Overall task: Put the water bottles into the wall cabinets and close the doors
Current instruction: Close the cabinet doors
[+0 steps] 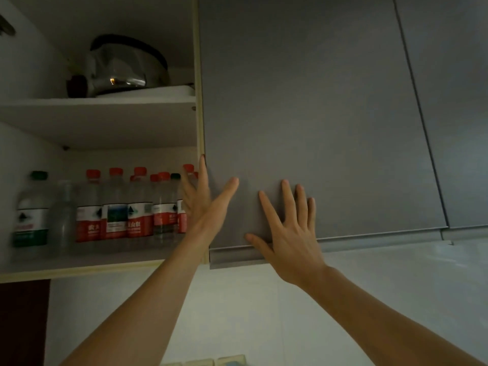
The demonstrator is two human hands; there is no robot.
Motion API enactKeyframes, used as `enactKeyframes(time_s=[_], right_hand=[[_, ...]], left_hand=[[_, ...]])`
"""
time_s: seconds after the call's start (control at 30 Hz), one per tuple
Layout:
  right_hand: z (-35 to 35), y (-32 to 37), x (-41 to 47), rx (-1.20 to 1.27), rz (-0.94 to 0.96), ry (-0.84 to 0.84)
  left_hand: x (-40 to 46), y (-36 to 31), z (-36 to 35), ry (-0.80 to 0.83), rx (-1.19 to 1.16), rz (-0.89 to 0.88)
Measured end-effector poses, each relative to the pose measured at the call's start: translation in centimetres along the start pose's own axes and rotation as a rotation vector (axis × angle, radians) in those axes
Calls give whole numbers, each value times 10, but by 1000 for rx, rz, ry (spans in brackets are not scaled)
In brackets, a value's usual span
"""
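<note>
Several water bottles (113, 207) with red caps and red labels stand on the lower shelf (79, 262) of the open wall cabinet on the left. A green-capped bottle (31, 215) stands at their far left. A grey cabinet door (317, 114) fills the middle of the view and lies flat against the cabinet. My left hand (203, 199) reaches up at the door's left edge, fingers straight, partly in front of the rightmost bottles. My right hand (287, 228) lies flat on the door's lower part, fingers spread, thumb near the bottom handle rail (237, 256).
A metal pot with a glass lid (118, 70) sits on the upper shelf (97, 104). Another grey door (454, 101) hangs to the right. Below the cabinets runs a pale wall (264, 313). A dark brown panel (23, 320) shows at the lower left.
</note>
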State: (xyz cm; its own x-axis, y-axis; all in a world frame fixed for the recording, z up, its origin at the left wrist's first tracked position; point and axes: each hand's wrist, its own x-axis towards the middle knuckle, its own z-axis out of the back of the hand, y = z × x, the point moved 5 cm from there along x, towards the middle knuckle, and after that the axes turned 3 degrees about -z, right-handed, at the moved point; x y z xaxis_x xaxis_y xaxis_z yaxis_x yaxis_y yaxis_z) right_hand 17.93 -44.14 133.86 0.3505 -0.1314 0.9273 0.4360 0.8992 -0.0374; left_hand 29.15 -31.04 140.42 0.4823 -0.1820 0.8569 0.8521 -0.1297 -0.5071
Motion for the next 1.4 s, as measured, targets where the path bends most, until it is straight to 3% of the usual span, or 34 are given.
enactKeyframes(time_s=[0.2,0.5,0.63,0.77,0.93,1.13,1.27,1.4], right_hand=[[-15,-4,3,-21,10,-68],[-10,-3,0,-8,6,-19],[1,6,1,145,-39,-65],[3,61,-8,396,39,-167],[5,164,-30,747,111,-48],[33,259,-28,924,183,31],[56,296,-20,966,217,55],[70,325,-17,977,238,94]], left_hand=[[8,10,-5,-69,272,-24],[7,5,6,67,482,48],[-12,-2,37,112,550,-36],[-54,-14,100,-44,575,-163],[-100,-41,204,-173,747,-180],[-127,-109,356,-545,1262,-249],[-139,-140,442,-752,1626,-87],[-152,-171,509,-880,1692,75]])
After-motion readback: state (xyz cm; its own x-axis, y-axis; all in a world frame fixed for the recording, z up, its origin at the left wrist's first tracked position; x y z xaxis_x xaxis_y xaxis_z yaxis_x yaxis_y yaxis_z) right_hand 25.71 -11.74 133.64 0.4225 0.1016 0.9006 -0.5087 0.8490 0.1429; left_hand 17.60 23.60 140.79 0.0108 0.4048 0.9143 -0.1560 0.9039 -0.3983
